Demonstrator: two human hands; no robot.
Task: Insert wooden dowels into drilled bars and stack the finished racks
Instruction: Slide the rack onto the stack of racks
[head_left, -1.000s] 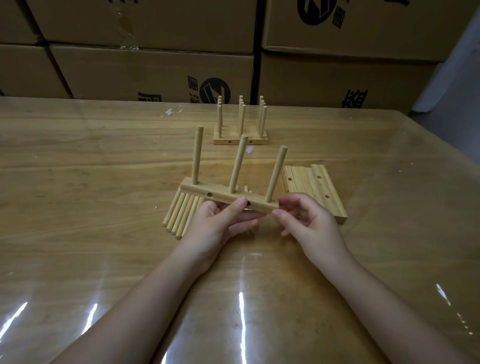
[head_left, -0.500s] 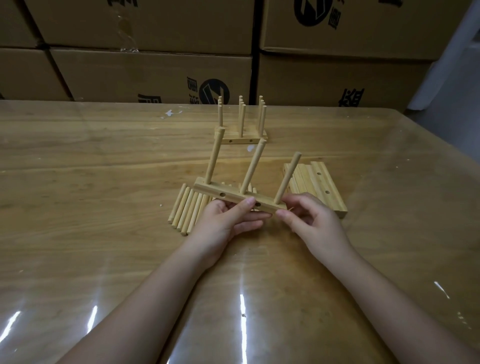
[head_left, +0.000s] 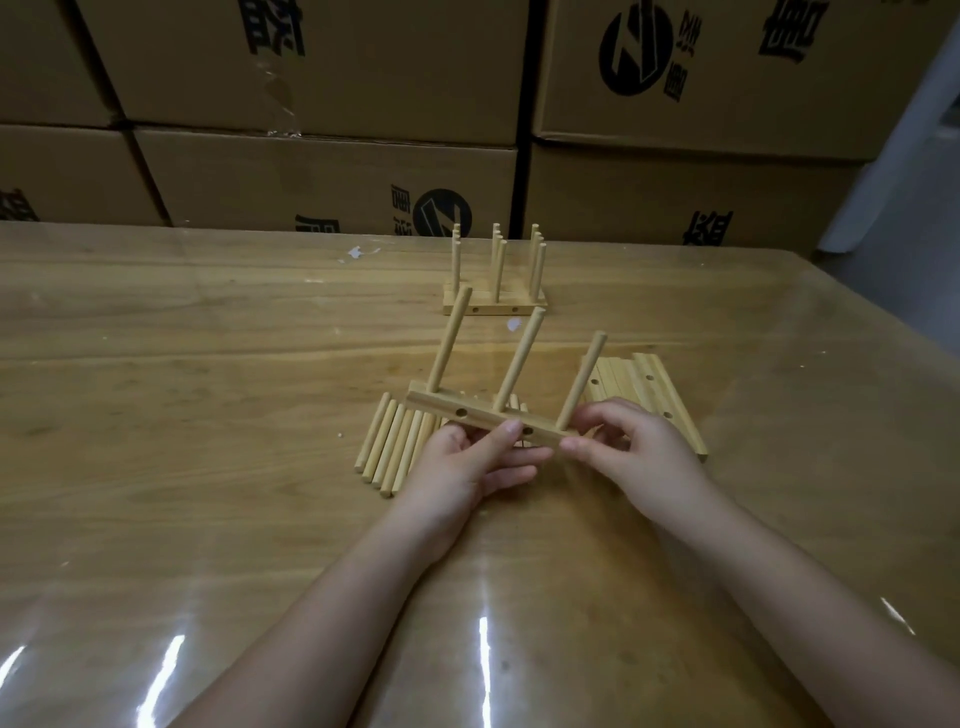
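Item: 1 rack, in hand; 1 drilled bar (head_left: 441, 408) with 3 dowels (head_left: 519, 364) seated in its top face, all leaning away and to the right; 2 side holes show on the near face.
Position: held clear of the table (head_left: 208, 415), above the loose dowels (head_left: 387, 449); tilted, left end higher in view.
Left hand (head_left: 462, 470): thumb across the near face at mid-bar; fingers curled under and behind; pinching the bar.
Right hand (head_left: 644, 460): thumb on the bar's right end; fingers curled behind the base of the right dowel; likewise pinching.
Step, as judged: insertion done on this bar; stacking in hand.
Next move, as judged: carry it forward to the finished racks (head_left: 493, 306) at the table's far middle; set it level against them, dowels upright.
Stock: spare bars (head_left: 660, 384) lying flat just right of the hands.
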